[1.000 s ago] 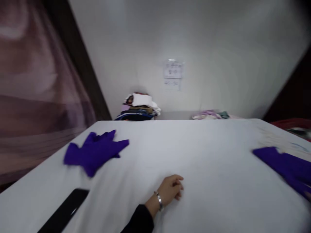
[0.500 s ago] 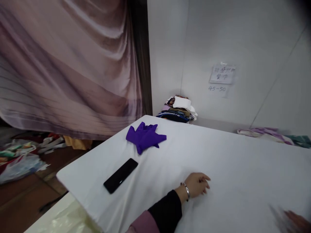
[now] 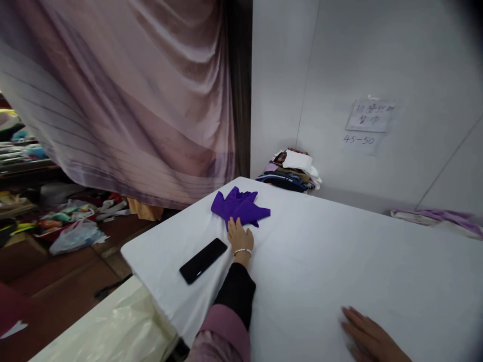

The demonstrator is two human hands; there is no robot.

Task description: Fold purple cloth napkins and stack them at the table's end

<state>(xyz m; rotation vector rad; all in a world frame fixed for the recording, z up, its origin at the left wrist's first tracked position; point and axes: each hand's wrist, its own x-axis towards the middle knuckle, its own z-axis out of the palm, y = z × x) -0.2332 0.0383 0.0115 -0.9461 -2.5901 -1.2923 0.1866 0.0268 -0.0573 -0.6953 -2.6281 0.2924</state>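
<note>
A crumpled purple cloth (image 3: 241, 205) lies near the far left corner of the white-covered table (image 3: 320, 251). My left hand (image 3: 240, 239), with a silver bracelet at the wrist, reaches to the near edge of the cloth. Its fingers are spread, and the fingertips overlap the fabric without gripping it. Just left of that hand rests a black phone (image 3: 203, 260), face up. My right hand (image 3: 368, 334) is low at the right over the white cover, slightly blurred, fingers stretched out and holding nothing.
A stack of folded clothes (image 3: 290, 170) stands beyond the table's far edge, by the grey wall. More folded fabric (image 3: 437, 221) lies behind at the right. A curtain (image 3: 151, 100) hangs at the left. Plastic bags (image 3: 77, 235) and clutter cover the floor there.
My left hand has moved left and away from me to the purple cloth, its fingers now spread. My right hand has come further into view. The view has shifted left.
</note>
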